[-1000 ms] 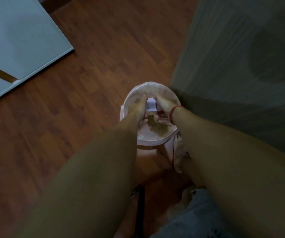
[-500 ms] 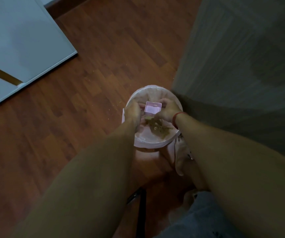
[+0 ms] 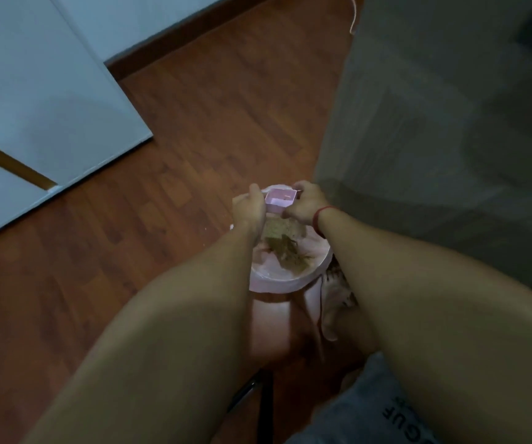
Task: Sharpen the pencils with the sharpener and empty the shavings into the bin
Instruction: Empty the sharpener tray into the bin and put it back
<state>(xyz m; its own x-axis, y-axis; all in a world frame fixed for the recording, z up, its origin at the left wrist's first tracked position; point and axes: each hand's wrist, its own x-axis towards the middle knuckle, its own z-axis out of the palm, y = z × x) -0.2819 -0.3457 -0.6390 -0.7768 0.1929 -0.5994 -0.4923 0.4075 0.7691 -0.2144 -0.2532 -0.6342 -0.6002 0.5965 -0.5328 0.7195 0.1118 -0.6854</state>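
Note:
A small pink shavings tray (image 3: 280, 200) from the sharpener is held over the far rim of a round pink bin (image 3: 285, 278) lined with a pale bag. My left hand (image 3: 251, 208) grips the tray's left side and my right hand (image 3: 306, 203), with a red band at the wrist, grips its right side. The tray's open side faces up and looks nearly empty. A heap of brown pencil shavings (image 3: 285, 243) lies inside the bin below the hands. No pencils are in sight.
The bin stands on a reddish wooden floor (image 3: 194, 149). A grey cabinet side (image 3: 434, 139) rises right beside it. A pale blue door panel (image 3: 40, 100) lies to the far left. A dark chair leg (image 3: 258, 395) and my grey shorts (image 3: 370, 408) are close below.
The tray was tipped down into the bin a second ago; it has since turned open side up and risen toward the bin's far rim. The camera has tilted up, showing more floor.

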